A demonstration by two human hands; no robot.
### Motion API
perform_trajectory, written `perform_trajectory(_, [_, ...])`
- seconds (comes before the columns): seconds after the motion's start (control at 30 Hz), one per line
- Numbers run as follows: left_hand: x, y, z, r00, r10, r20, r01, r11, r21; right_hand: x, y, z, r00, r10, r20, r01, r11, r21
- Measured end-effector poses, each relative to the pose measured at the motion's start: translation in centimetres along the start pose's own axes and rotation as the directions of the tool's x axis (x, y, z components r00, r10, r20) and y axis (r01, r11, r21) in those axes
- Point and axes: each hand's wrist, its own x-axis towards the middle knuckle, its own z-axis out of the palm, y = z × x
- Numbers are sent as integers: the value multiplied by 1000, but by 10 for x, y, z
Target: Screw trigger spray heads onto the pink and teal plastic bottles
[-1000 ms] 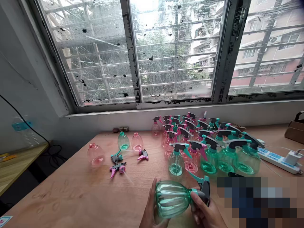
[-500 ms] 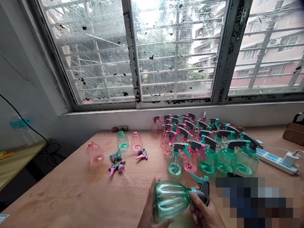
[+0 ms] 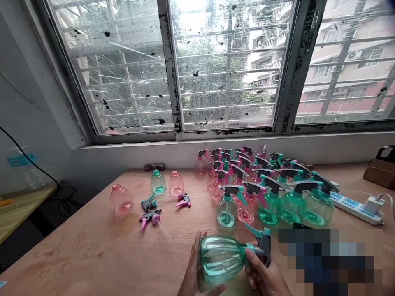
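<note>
A green transparent spray bottle lies on its side between my hands, low in the view, its black and teal trigger head pointing right. My left hand cups the base and underside of the bottle. With thumb and fingers, my right hand grips the collar where the sprayer head meets the neck. Behind the bottle stand several assembled spray bottles in green and pink, the closest a green one and a pink one.
Left on the table are an open pink bottle, a green one and another pink one. Loose trigger heads lie near them. A power strip with cables sits right, and a brown box behind it.
The view has shifted very slightly. Both hands keep the same hold on the green spray bottle, which stays in nearly the same pose.
</note>
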Motion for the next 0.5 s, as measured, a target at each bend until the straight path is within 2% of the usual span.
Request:
perform_trajectory(0.13, [1, -5, -1, 1000, 13, -21, -11, 998, 55, 0, -1, -1, 1000, 12, 9, -12, 1000, 6])
perform_trajectory(0.3, [0, -13, -3, 1000, 12, -28, -11, 1000, 17, 0, -5, -3, 996, 50, 69, -48, 998, -28])
perform_trajectory(0.5, [1, -6, 1, 999, 31, -21, -30, 998, 54, -2, -12, 1, 997, 62, 44, -62, 998, 1])
